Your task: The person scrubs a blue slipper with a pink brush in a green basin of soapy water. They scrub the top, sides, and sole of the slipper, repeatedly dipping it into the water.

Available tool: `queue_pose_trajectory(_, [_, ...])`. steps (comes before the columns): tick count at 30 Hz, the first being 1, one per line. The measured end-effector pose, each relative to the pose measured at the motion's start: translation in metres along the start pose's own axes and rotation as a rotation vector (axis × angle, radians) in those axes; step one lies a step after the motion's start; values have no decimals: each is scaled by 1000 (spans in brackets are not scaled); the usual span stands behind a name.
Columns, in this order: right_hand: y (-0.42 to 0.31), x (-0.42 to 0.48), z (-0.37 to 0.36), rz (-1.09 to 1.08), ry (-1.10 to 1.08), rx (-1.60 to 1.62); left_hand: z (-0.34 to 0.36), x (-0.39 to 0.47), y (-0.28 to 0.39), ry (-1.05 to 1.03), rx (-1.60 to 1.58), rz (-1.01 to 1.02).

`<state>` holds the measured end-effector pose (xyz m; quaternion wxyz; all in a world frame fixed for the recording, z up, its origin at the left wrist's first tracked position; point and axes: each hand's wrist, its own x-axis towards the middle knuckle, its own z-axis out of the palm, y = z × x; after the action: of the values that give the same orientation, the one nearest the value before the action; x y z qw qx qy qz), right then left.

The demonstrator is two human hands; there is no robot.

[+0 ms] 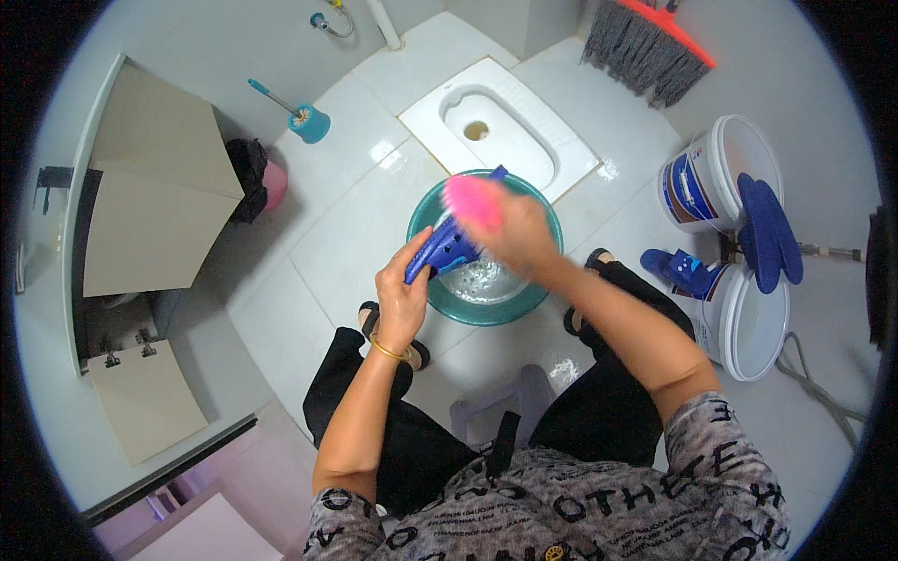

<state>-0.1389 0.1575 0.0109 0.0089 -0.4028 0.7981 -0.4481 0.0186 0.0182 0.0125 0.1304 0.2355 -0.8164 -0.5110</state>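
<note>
My left hand (403, 294) grips one end of a blue slipper (443, 249) with dark spots and a light-blue patch, tilted over a green basin (477, 313). Closed around a pink scrubbing brush (471, 200), my right hand (520, 231) is blurred. The brush lies over the upper part of the slipper and hides some of it; whether the bristles touch cannot be told. Water (484, 282) with bubbles is visible inside the basin. A small blue end (499, 172) pokes out past the brush near the far rim.
A white squat toilet (498, 126) lies just beyond the basin. Two white buckets (754, 322) stand at the right, with blue insoles (768, 231) and another blue slipper (684, 272) by them. A toilet brush holder (309, 125), pink bin (275, 186) and broom (649, 52) line the walls.
</note>
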Motion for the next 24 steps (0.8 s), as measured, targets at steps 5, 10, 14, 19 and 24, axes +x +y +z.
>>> queue_pose_trajectory(5, [1,-12,19,-163,-22,-40,0,-3,0,43,20,-32])
queue_pose_trajectory(10, [15,9,-6,-27,35,-39,-7,1,6,25,-29,126])
queue_pose_trajectory(14, [-43,-18,-2,-176,-58,-56,-7,-2,3,32,-74,43])
queue_pose_trajectory(19, [10,19,-26,162,-2,-17,-7,1,9,-18,-135,172])
queue_pose_trajectory(24, [-37,-19,-3,-139,-139,-7,-10,-2,9,-45,-92,-13])
